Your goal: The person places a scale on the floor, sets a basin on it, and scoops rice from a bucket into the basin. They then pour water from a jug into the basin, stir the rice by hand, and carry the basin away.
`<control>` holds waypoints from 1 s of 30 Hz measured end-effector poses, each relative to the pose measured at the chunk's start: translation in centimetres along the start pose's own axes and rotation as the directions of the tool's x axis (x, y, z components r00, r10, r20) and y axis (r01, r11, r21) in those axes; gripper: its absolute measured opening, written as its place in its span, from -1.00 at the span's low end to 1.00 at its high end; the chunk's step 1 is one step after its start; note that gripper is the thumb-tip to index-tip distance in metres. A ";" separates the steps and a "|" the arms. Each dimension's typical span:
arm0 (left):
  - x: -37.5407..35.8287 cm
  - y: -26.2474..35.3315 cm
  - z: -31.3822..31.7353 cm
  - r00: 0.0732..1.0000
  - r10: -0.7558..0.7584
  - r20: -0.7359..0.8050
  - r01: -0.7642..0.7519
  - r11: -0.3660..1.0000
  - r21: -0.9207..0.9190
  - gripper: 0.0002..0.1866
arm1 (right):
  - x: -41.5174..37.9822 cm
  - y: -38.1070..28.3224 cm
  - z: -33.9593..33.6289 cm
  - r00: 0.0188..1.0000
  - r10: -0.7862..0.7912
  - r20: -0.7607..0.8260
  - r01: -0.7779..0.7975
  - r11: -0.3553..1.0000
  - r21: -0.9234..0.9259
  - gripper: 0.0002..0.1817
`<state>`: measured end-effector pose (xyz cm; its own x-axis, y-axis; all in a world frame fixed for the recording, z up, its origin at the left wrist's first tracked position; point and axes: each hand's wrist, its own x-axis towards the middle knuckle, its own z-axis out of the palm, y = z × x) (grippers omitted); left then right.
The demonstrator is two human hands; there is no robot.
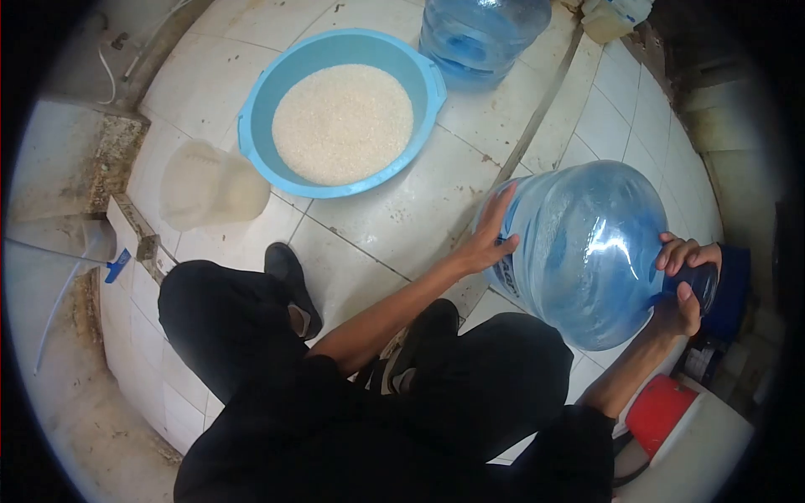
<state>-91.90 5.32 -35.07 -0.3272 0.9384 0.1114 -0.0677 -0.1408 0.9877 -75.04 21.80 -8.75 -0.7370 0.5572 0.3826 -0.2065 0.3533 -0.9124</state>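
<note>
A large clear-blue water jug [579,251] is tipped toward its side at the right, its neck pointing right. My left hand [490,243] presses against the base end of the jug, thumb and fingers spread over the plastic. The fingers of my right hand [683,281] wrap round the dark neck end [698,287], partly hiding it. Inside, the jug looks transparent, with bright reflections on its shoulder. A blue basin [251,138] of white rice-like grains [344,124] stands on the floor ahead of my left hand.
Beside the basin is a translucent plastic pitcher [197,189]. Another blue water jug [485,38] stands beyond the basin. At lower right are a red object [662,411] and a white container [700,448]. A thin hose [59,251] lies along the left wall. A floor ledge [545,109] runs past the jugs.
</note>
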 end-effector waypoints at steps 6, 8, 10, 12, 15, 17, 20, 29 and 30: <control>0.0 0.1 1.4 0.997 -0.027 0.071 0.028 1.000 -0.001 0.14 | -1.5 -0.8 -0.9 0.999 0.031 0.014 -0.031 0.999 -0.018 -0.59; 0.1 0.1 1.4 0.992 -0.077 0.101 0.080 0.997 -0.021 0.14 | -1.5 -1.1 -0.8 0.998 0.055 -0.009 -0.055 0.997 -0.056 -0.60; 0.4 0.5 1.1 0.990 -0.082 0.115 0.088 0.995 -0.048 0.15 | -1.3 -1.4 -0.8 0.997 0.071 -0.003 -0.071 0.993 -0.091 -0.58; 0.3 0.6 0.8 0.988 -0.098 0.123 0.107 0.991 -0.074 0.17 | -0.8 -1.4 -0.4 0.995 0.098 0.006 -0.096 0.988 -0.118 -0.57; 0.6 0.6 0.3 0.987 -0.105 0.118 0.120 0.984 -0.128 0.20 | 1.0 -1.7 0.9 0.993 0.112 0.021 -0.110 0.990 -0.089 -0.59; 0.9 0.9 -0.4 0.989 -0.097 0.114 0.123 0.963 -0.241 0.22 | 2.8 -1.9 2.5 0.985 0.172 0.007 -0.170 0.977 -0.128 -0.57; 1.0 -0.6 -0.8 0.992 -0.114 0.052 0.125 0.934 -0.335 0.17 | 5.3 -1.9 5.2 0.979 0.201 0.018 -0.193 0.956 -0.223 -0.57; 0.7 -1.9 -0.4 0.983 -0.181 0.028 0.164 0.802 -0.574 0.14 | 9.2 -1.4 9.4 0.964 0.265 0.008 -0.247 0.907 -0.340 -0.68; 0.5 -1.5 -0.7 0.983 -0.181 0.037 0.169 0.802 -0.573 0.14 | 9.7 -1.3 10.2 0.964 0.265 -0.001 -0.250 0.906 -0.341 -0.68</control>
<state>-92.57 5.75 -36.57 -0.2749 0.9592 -0.0652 -0.6492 -0.1352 0.7485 -88.46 19.13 -5.31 -0.7645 0.6320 0.1270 0.2164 0.4371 -0.8730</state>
